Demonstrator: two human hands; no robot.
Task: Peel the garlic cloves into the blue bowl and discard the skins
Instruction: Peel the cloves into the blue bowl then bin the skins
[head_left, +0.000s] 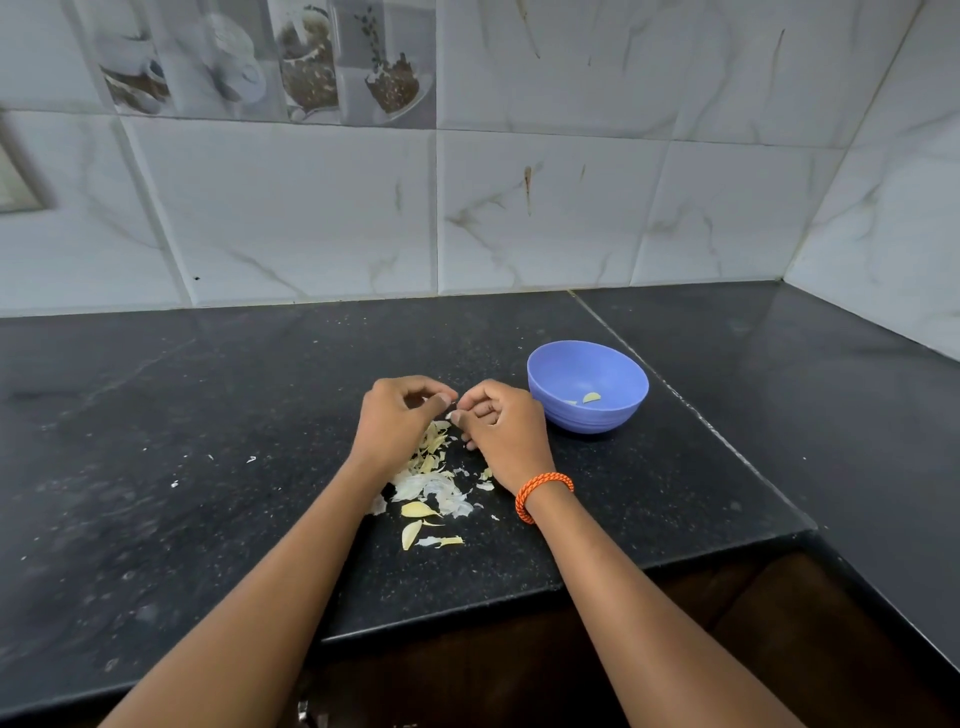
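Blue bowl (566, 374) upright on counter (208, 415) — two peeled cloves (591, 398) inside.

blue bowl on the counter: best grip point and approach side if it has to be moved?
Probably the right rim of the blue bowl, approached from the right with thumb outside, fingers inside. It stands upright and open, with a thin rim and rounded walls that give a side grasp little purchase. The right hand sits just left of it, so that side is crowded; the right side shows bare counter.
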